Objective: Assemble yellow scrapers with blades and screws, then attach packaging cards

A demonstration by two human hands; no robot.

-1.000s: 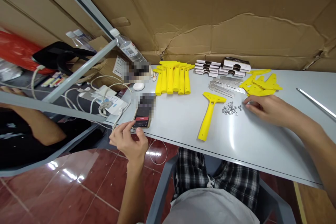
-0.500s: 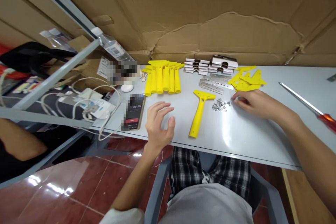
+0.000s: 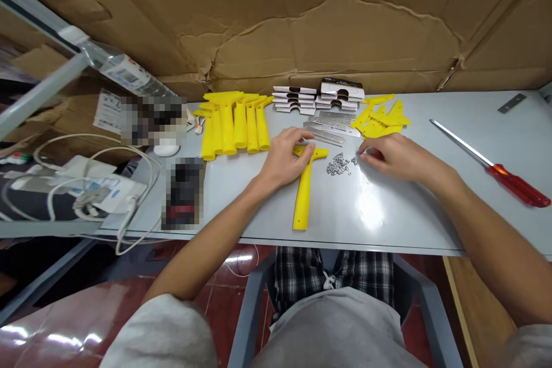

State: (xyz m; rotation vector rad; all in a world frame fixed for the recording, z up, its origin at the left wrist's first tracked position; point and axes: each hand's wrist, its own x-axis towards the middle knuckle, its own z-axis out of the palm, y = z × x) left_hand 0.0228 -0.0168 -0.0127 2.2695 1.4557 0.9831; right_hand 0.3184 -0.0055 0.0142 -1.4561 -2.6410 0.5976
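Note:
A yellow scraper handle [image 3: 302, 201] lies on the table in front of me, its wide head towards the back. My left hand [image 3: 287, 156] is over the left end of that head, thumb and fingers apart; whether it touches the plastic I cannot tell. Just right of the head is a small heap of metal screws [image 3: 338, 165]. At the heap's right edge my right hand [image 3: 390, 155] has thumb and forefinger closed together; anything between the tips is too small to make out. Thin metal blades [image 3: 332, 125] and yellow plastic plates [image 3: 386, 119] lie behind.
Several yellow scraper handles [image 3: 239, 126] stand in a row at the back left, beside stacked small white boxes [image 3: 340, 89]. A red-handled screwdriver [image 3: 515, 184] lies at the right. Left are a blurred phone [image 3: 184, 192], white cables [image 3: 149, 175] and a plastic bottle [image 3: 129, 72].
My left hand has moved from the open table right and forward to the scraper handle's head. My right hand stays by the screws. The view has shifted to the right.

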